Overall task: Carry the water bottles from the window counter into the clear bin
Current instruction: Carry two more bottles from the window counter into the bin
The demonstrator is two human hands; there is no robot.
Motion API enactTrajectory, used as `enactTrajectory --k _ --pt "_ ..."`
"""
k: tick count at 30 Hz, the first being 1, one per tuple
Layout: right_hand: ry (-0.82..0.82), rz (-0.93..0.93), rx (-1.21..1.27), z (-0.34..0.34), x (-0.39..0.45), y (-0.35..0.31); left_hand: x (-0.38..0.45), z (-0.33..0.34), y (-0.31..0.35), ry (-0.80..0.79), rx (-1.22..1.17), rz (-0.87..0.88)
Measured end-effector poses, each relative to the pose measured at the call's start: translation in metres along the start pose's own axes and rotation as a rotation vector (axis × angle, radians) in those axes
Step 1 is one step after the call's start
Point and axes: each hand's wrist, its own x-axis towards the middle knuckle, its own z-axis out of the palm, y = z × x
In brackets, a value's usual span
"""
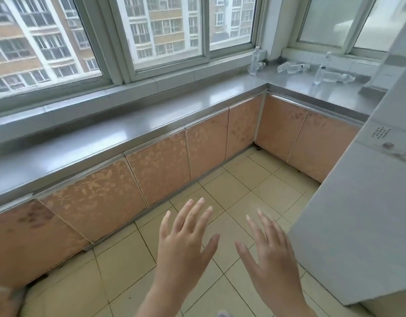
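Note:
Several clear water bottles stand or lie on the steel window counter [220, 99] at the far right corner. One upright bottle [254, 60] is by the window post, with a small one lying beside it. Another upright bottle [321, 69] stands further right. Between them a bottle [291, 67] lies on its side, and one more lying bottle [339, 77] is right of the second upright one. My left hand [186, 243] and my right hand [268, 255] are held out over the floor, fingers spread, holding nothing, far from the bottles. No clear bin is in view.
The L-shaped counter runs along the windows over peach cabinet doors [161, 165]. A tall white appliance [369, 202] stands close at the right, narrowing the way to the corner. The floor [243, 186] is beige tile.

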Motion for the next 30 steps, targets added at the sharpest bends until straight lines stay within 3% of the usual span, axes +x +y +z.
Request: enactTrajectory --k 9,21,30 --pt "0.028 -0.001 -0.013 0.006 0.159 0.047 0.151 0.075 -0.012 -0.021 -0.027 0.004" --pt "0.075 0.133 -0.129 0.027 0.372 0.145 0.373 0.229 -0.006 -0.077 -0.18 0.134" --pt "0.101 0.21 -0.167 0.016 0.526 0.202 0.551 0.305 0.012 -0.053 -0.205 0.251"
